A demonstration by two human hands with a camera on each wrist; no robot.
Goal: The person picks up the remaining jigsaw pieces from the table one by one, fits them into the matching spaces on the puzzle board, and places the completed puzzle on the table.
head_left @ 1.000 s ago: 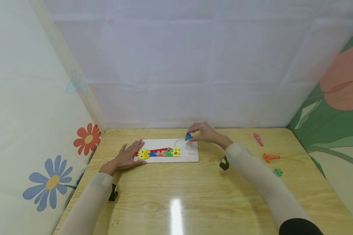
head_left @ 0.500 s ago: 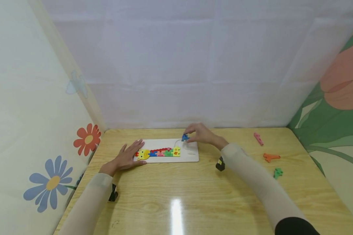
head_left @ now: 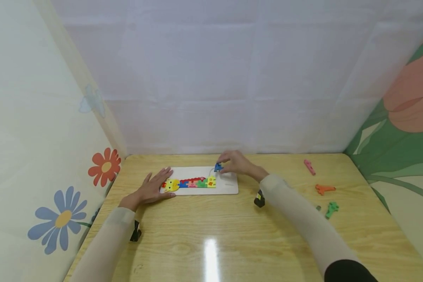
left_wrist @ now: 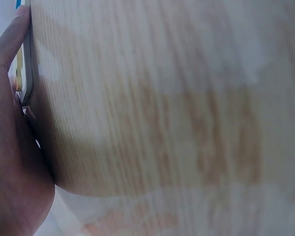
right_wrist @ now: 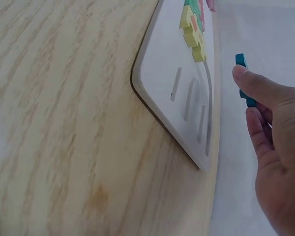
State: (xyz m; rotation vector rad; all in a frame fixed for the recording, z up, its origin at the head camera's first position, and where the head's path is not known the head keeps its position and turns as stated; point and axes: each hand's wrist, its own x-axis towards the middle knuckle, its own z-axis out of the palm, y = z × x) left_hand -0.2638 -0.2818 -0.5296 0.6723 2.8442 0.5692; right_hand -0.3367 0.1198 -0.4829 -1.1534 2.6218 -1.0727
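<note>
The smooth table (head_left: 183, 235) is probably giving little grip, so the white board (head_left: 225, 190) could be sliding if the left hand (head_left: 152, 188) isn't bracing it, and the joined giraffe pieces (head_left: 192, 184) could be shifting. The blue piece (head_left: 217, 167) could be dropping or landing wrongly turned, since only a small pinch is holding it. The left hand is lying spread over the board's left end; the right hand (head_left: 237, 162) is arching over its far side, pinching the blue piece clear of the surface.

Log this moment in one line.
left hand: rests on left end of board | right hand: pinches blue piece, not yet placed | table: pink piece, orange piece, green piece loose
</note>
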